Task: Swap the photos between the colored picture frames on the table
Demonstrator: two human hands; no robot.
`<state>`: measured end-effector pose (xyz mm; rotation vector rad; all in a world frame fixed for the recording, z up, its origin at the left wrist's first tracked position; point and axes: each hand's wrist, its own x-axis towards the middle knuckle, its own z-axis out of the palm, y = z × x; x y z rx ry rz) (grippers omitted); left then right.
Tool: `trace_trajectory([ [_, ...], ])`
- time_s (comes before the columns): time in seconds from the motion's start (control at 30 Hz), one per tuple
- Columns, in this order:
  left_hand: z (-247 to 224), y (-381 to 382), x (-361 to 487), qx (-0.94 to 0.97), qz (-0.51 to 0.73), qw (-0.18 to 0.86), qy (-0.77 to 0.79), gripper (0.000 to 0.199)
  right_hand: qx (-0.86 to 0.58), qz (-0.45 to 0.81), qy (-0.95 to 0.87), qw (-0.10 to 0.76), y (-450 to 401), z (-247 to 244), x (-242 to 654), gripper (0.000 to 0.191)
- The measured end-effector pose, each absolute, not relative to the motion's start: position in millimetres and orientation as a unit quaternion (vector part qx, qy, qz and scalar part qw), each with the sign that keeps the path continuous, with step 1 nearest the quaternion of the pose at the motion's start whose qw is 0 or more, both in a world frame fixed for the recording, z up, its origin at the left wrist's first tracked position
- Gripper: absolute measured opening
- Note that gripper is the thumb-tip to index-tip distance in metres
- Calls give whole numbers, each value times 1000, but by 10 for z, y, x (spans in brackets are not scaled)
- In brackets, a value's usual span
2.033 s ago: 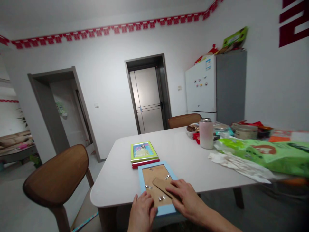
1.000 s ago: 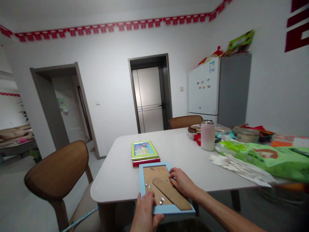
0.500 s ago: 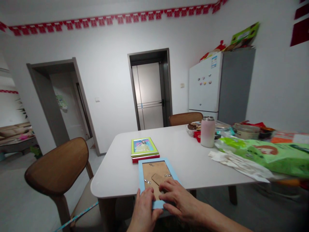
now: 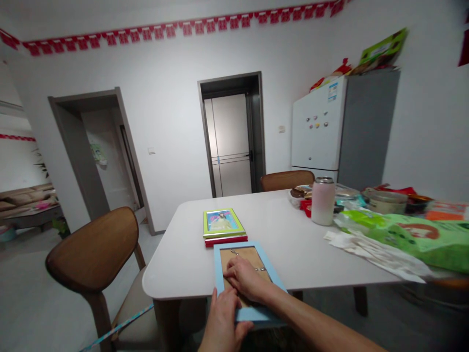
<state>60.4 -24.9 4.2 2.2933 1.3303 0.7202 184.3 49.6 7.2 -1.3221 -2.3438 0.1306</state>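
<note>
White tabletop (image 4: 286, 244), open between the stacked picture frames (image 4: 224, 226) and the pink-and-white bottle (image 4: 323, 201). Right side obstructed by the bottle, white cloth (image 4: 377, 253) and green package (image 4: 421, 237); the frame stack bounds the open area at left.

So my left hand (image 4: 224, 313) has the near left corner of the light blue frame (image 4: 219, 266) at bottom centre, and my right hand (image 4: 245, 279) is pressed on its brown backing (image 4: 252, 254). Just above sits the green frame (image 4: 223, 222) on a red one (image 4: 226, 240). Pink bottle's (image 4: 323, 201) right of centre, fridge (image 4: 318, 129) upper right.
</note>
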Motion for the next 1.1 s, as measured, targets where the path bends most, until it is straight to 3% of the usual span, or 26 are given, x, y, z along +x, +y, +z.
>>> trace_trajectory([
  [0.2, 46, -293, 608, 813, 261, 217, 473, 33, -491, 63, -836, 238, 452, 58, 1900, 24],
  [0.4, 69, -290, 610, 813, 247, 228, 476, 48, -534, 71, -811, 229, 506, 43, 1819, 24],
  [0.6, 47, -262, 614, 810, 272, 218, 471, 30, -534, 57, -812, 229, 508, 55, 1818, 24],
  [0.93, 94, -296, 602, 812, 278, 232, 458, 28, -595, 73, -765, 235, 543, 29, 1736, 20],
  [1.1, 60, -271, 593, 813, 279, 234, 453, 32, -557, 72, -793, 237, 487, 56, 1761, 20],
])
